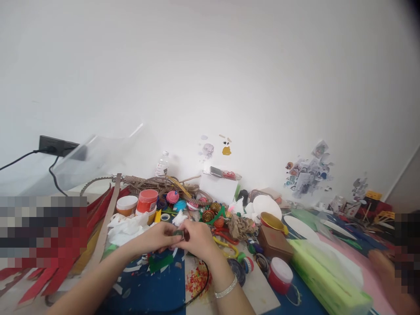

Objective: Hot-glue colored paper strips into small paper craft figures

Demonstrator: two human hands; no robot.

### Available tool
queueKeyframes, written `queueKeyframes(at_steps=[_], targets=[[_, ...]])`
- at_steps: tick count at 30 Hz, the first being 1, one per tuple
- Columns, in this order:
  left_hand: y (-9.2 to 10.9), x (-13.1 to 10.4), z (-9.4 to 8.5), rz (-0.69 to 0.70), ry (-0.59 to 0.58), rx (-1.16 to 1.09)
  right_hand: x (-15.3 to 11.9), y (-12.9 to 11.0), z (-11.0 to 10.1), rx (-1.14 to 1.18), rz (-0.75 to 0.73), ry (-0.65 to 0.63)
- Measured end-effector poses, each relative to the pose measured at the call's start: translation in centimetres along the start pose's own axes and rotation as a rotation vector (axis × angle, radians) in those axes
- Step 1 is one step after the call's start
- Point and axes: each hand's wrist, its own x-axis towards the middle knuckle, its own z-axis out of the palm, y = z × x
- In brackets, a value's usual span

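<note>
Beaded bracelet (226, 288) on right hand (196, 238), left hand (156, 236), both pinching small dark round piece (178, 234)

Two bare forearms, no sleeves in view. Left hand (157, 238): no ring, watch or band visible; wrist plain. Right hand (197, 239): no ring visible. Right wrist wears slim silver-white bracelet (226, 288), beaded or studded look, snug fit, single strand. Nails too small and blurred to tell. No gloves. Upper arms and clothing out of frame.
</note>
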Motion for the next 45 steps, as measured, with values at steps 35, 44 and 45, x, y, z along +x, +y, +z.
queueKeyframes(at_steps=[35, 44, 45], targets=[[-0.4, 0.1, -0.7, -0.08, 0.179, -0.097, -0.2, 2.6, -1.4, -0.021, -0.041, 0.136], [-1.0, 0.5, -0.5, -0.04, 0.146, -0.026, -0.4, 2.1, -1.4, 0.007, -0.045, 0.179], [-1.1, 0.5, -0.5, -0.033, 0.141, -0.028, -0.4, 1.7, -1.4, 0.035, -0.082, 0.186]])
